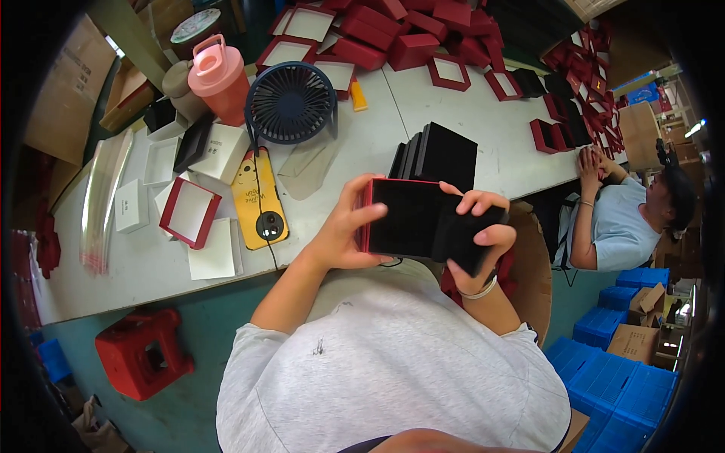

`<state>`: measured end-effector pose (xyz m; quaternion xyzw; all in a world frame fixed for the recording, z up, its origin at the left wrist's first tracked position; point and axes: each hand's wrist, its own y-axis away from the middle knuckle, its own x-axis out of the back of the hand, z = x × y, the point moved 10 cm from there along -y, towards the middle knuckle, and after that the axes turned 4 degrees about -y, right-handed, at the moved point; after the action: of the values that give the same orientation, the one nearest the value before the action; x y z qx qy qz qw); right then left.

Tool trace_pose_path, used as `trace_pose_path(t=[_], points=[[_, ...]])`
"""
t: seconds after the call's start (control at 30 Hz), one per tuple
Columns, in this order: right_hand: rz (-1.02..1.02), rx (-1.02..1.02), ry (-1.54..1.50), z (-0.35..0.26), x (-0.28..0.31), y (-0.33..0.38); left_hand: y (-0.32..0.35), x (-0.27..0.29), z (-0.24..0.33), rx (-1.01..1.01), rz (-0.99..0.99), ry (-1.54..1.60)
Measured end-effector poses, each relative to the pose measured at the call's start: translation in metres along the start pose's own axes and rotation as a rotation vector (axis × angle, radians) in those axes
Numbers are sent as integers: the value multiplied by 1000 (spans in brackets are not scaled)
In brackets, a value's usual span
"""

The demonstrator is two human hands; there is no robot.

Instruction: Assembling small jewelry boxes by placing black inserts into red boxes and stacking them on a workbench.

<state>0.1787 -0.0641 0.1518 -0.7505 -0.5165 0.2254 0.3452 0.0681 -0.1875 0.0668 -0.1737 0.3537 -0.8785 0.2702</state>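
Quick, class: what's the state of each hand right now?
Left hand: holding the left end of a red-edged box.
Right hand: holding a black pad at the box's right end.

Red-edged box (404, 226) with black interior, tilted black pad (462, 240) at its right end.

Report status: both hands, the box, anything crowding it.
Left hand gripping red-edged box. Right hand holding black pad at box's right end. Black slabs clustered just beyond; neither hand blocked.
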Motion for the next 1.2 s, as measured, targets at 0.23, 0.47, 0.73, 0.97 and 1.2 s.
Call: trace_pose_path(t=[0.23,0.47,0.73,0.97,1.2], points=[[275,-146,-455,11,39,-6,0,3,-3,53,-10,-63],[299,-103,-621,2,65,-11,1,0,-2,-6,30,-21],[240,-89,197,15,27,-10,2,-2,-10,61,4,7],[-60,40,536,-16,-3,-21,6,-2,0,-71,29,-73],[-295,-79,490,-9,-14,-17,0,4,-4,64,41,-105]])
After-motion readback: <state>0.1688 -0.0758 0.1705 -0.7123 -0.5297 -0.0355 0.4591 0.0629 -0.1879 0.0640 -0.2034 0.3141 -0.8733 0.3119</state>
